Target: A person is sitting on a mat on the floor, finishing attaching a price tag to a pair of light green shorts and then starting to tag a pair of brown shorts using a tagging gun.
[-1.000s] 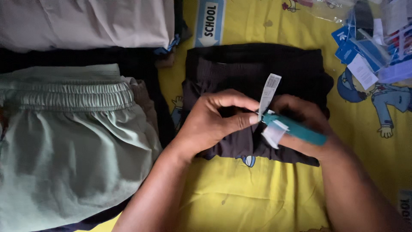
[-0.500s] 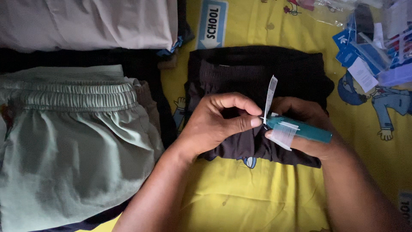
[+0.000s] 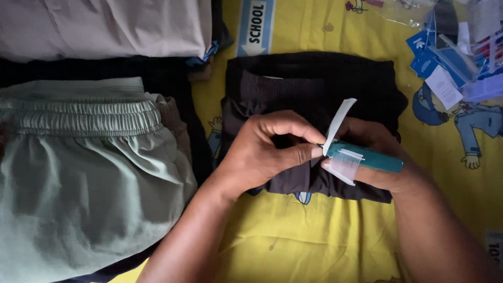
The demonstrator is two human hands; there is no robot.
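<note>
My left hand pinches the lower end of a narrow white paper strip between thumb and forefinger. My right hand grips a teal tagging tool, with a small white label at its tip against the fingers. Both hands hover just above a folded black pair of shorts lying on a yellow cartoon-print sheet. The strip stands up tilted to the right between the two hands.
A pale green pair of shorts with an elastic waistband lies at the left. A folded light pink garment is at the top left over dark cloth. A pile of blue and white tags in clear bags sits at the top right.
My hands have drawn slightly closer together; the white strip now stands more upright and the label sits tighter on the tool's tip. The garments have not moved.
</note>
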